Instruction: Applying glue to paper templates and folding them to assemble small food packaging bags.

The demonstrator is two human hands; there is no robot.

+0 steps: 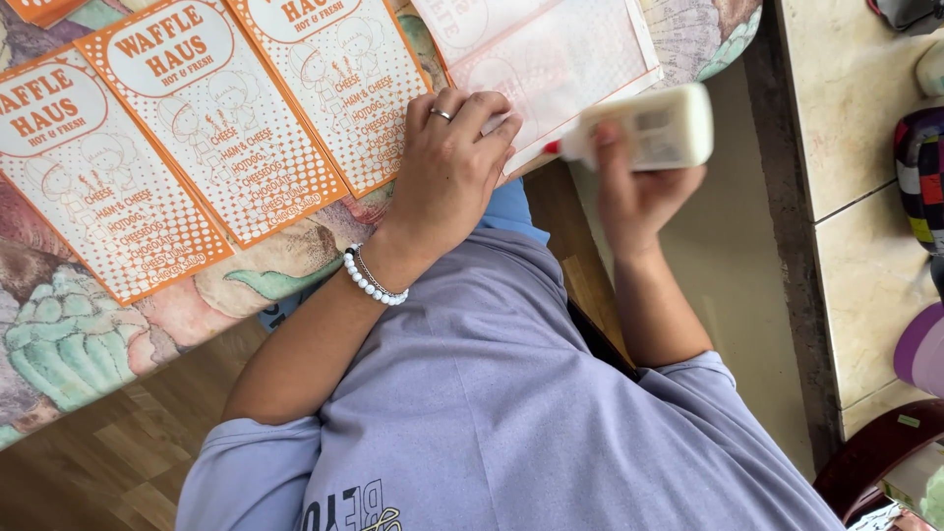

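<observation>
Two hands: left hand (447, 172) on paper sheet (551, 59); right hand (629, 187) gripping glue bottle (654, 128)

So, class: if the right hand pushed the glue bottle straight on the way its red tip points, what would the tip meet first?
Probably the left hand's fingers, pressed on the pale paper sheet; the glue bottle in the right hand points at them, though depth is unclear.

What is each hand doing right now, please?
Left hand: fingers bent, pressing flat on the pale paper sheet, gripping nothing.
Right hand: closed around the white glue bottle.
</observation>
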